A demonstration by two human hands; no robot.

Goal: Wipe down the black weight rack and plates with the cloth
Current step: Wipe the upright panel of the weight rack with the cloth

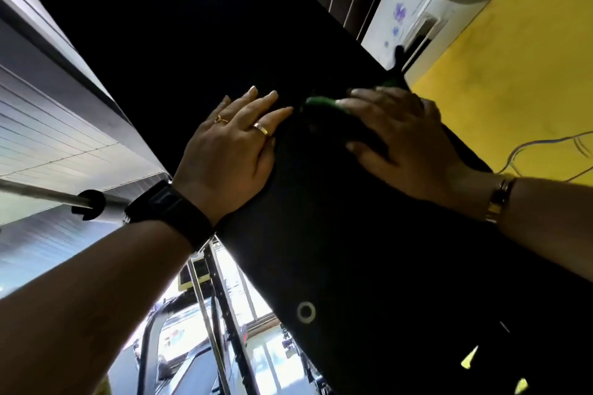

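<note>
A broad black rack panel (199,29) runs diagonally across the head view, from upper left to lower right. My left hand (234,141) lies flat on it with straight fingers, rings on two of them and a black watch at the wrist. Just to the right, my right hand (398,135) presses a green cloth (321,102) against the panel; only a small green edge shows past the fingertips, and the rest is dark or hidden under the hand. No weight plates are visible.
A chrome bar with a black collar (91,204) juts in at the left. A yellow wall (513,80) with loose cables and a white unit (407,9) fills the right. Below the panel stand metal uprights (211,314) and gym machines before bright windows.
</note>
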